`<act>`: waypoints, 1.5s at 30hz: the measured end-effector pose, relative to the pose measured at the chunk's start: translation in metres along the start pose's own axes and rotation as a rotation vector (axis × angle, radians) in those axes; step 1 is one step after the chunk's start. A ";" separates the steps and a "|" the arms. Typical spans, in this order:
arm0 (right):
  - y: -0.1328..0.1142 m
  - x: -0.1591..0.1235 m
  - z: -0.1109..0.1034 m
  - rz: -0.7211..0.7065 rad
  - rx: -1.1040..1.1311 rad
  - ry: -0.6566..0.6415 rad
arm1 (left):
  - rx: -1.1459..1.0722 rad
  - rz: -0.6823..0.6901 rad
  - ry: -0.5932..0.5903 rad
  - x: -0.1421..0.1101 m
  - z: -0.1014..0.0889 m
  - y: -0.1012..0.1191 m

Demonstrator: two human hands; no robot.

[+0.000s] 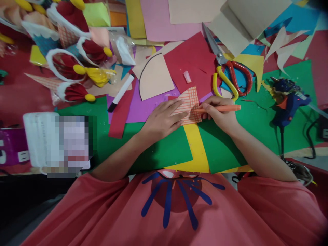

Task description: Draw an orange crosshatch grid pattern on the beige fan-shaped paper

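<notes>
My right hand (220, 112) pinches an orange marker (228, 108), its tip on a peach paper piece (194, 99). Orange lines cover that piece, crossing into a grid on its right side and running one way on the left. My left hand (164, 118) lies flat over the piece's left part with fingers stretched, hiding some of it. Just beyond sits a peach paper quarter circle (157, 78) with a black curved edge. Scissors (222, 65) with one red and one yellow handle lie beyond my right hand. A white marker with a black cap (121, 93) rests to the left.
Paper cones with red fabric and yellow balls (74, 68) crowd the far left. A blue glue gun (290, 102) and its cable are at right. Green sheets (159, 153), a red sheet (191, 61) and paper scraps (284, 48) cover the table. A white box (41, 140) stands near left.
</notes>
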State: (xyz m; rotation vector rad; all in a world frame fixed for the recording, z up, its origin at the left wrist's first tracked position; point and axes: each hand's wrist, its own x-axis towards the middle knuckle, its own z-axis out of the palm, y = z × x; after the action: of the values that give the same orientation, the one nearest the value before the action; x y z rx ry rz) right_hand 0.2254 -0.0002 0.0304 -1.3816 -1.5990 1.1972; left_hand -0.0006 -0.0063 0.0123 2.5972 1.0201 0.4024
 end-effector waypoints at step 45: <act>-0.006 0.000 0.001 0.011 -0.042 -0.049 | -0.006 0.041 0.007 -0.002 0.003 -0.003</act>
State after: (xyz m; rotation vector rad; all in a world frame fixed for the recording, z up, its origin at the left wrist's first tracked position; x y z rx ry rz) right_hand 0.2222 -0.0004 0.0352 -1.3994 -1.6610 1.2185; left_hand -0.0028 -0.0062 0.0084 2.6170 0.9684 0.4237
